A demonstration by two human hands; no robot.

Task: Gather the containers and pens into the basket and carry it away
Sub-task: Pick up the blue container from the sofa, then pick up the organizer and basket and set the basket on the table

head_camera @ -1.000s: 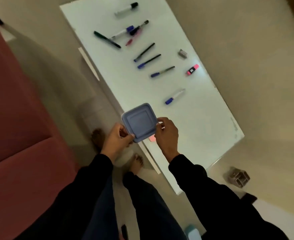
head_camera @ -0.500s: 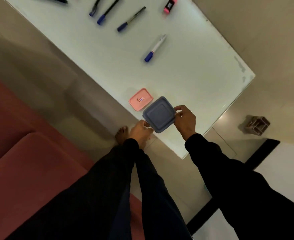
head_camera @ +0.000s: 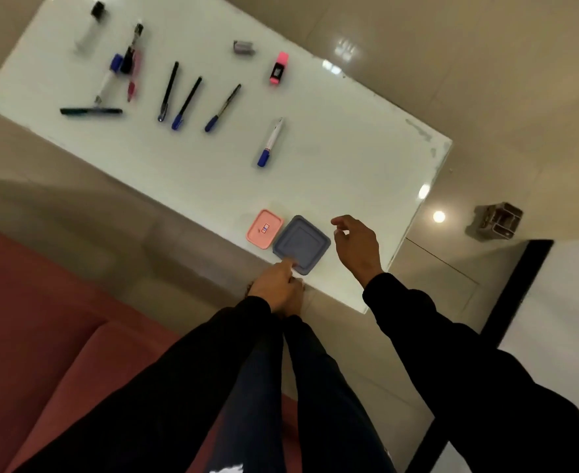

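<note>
- The grey-blue square container (head_camera: 301, 245) is sitting lid-up near the white table (head_camera: 332, 158)'s near edge, touching the smaller pink container (head_camera: 264, 229) beside it.
- The left hand (head_camera: 277, 285) is touching its near corner with one extended finger; the right hand (head_camera: 358, 245) is hovering just beside it, fingers loosely spread, holding nothing.
- Nothing is looking gathered yet (no basket is showing in view).
- Two containers are waiting, plus roughly nine pens and markers (head_camera: 187, 103) scattered farther back, a pink highlighter (head_camera: 277, 69) and a small grey item (head_camera: 244, 47).
</note>
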